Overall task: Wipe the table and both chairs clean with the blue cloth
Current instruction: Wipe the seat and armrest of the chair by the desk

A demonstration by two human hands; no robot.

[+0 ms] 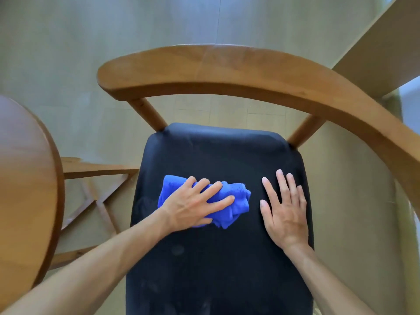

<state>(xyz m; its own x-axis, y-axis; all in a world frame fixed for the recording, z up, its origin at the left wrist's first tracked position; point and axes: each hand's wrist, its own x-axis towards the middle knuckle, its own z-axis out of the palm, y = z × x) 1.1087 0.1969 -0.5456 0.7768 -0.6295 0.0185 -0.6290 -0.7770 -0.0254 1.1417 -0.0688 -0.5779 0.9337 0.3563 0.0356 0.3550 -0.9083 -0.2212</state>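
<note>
Blue cloth (pixel 229 201), bunched into a loose wad, lies on the black padded seat (pixel 216 155) of a wooden chair as a person wipes it from above. The left hand (pixel 195 204) presses flat on the cloth, fingers straight and spread, pinning rather than clutching it. The right hand (pixel 285 208) rests palm-down on the bare seat just beside the cloth, fingers straight, holding nothing. Faint smudges show on the near part of the seat (so this chair looks only part done). The curved wooden backrest (pixel 227 64) cannot be judged clean or not. At left, the round table (pixel 25 167) edge is visible; its state, and that of the second chair, cannot be told.
</note>
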